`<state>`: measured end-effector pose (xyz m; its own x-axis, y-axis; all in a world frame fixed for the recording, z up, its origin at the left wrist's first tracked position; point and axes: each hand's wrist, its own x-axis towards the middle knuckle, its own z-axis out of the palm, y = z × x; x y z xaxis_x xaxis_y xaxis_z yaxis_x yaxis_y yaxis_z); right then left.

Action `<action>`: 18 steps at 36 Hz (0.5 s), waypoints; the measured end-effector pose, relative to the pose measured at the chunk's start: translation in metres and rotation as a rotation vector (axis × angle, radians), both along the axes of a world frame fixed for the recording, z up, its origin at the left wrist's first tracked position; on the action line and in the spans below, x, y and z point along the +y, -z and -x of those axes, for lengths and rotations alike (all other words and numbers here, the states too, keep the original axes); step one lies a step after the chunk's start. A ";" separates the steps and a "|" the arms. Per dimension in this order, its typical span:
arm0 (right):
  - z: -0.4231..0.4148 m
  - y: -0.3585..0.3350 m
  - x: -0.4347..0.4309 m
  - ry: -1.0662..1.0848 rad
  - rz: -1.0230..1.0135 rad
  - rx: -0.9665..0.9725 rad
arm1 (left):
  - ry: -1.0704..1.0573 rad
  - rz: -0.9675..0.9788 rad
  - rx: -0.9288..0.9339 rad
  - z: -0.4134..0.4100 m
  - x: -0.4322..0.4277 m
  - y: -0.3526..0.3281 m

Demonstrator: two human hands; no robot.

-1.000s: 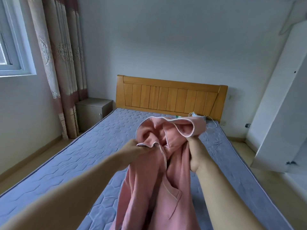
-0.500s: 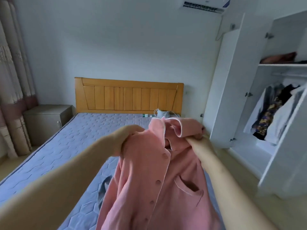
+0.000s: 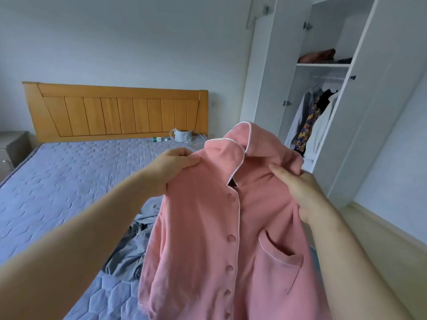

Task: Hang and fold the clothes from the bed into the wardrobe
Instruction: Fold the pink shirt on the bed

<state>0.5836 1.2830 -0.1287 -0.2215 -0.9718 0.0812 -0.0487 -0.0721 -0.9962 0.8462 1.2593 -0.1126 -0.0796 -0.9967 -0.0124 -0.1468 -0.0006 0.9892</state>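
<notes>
Keep left hand [image 3: 172, 168] and right hand [image 3: 300, 190] pinching pink shirt [image 3: 221, 239] at shoulders; lift level; carry toward wardrobe [image 3: 328, 93] rail.

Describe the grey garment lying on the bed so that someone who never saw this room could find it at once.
Start at the bed with the wooden headboard and the blue quilted cover. Near its front edge, beside the pink shirt held up by both hands, lies the grey garment. It is the only crumpled cloth on the cover, plain grey and without buttons showing.
</notes>
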 end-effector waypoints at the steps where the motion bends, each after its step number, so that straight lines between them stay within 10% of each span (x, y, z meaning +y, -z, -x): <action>1: 0.007 0.000 -0.002 -0.009 -0.002 0.001 | 0.006 -0.006 0.011 0.004 -0.003 0.001; 18: 0.119 0.109 -0.255 0.060 -0.003 0.298 | -0.224 -0.114 -0.062 0.136 -0.245 0.111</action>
